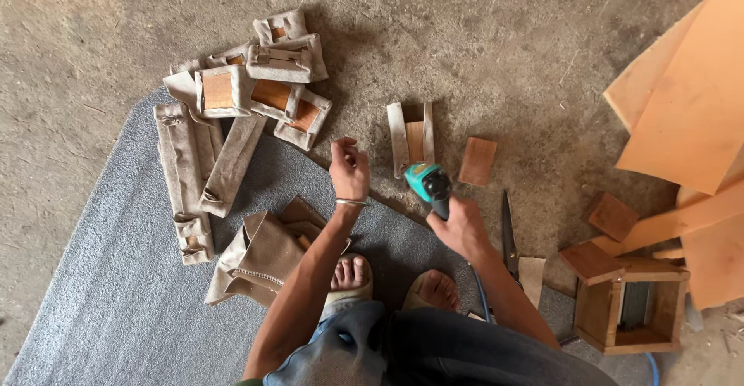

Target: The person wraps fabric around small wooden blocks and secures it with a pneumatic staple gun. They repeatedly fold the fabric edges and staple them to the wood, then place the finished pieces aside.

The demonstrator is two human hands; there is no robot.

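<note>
Gripping a teal pneumatic staple gun [428, 184], the right hand [459, 227] hovers; the left hand [349, 167], loosely curled and empty, nears a half-wrapped beige fabric-and-wood block [411, 138], likely needing folding before stapling.

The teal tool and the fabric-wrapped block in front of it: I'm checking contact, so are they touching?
Cannot tell. In the head view the teal tool, held in the right hand, overlaps the near end of the fabric-wrapped block, hiding any gap.

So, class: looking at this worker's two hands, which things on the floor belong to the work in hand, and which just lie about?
In hand:
- teal power stapler, gripped by the right hand
- half-wrapped wood block, just beyond the left hand
- pile of fabric-wrapped blocks
- bare wood block

Lying about:
- scissors
- small wooden box
- orange foam sheets
</note>
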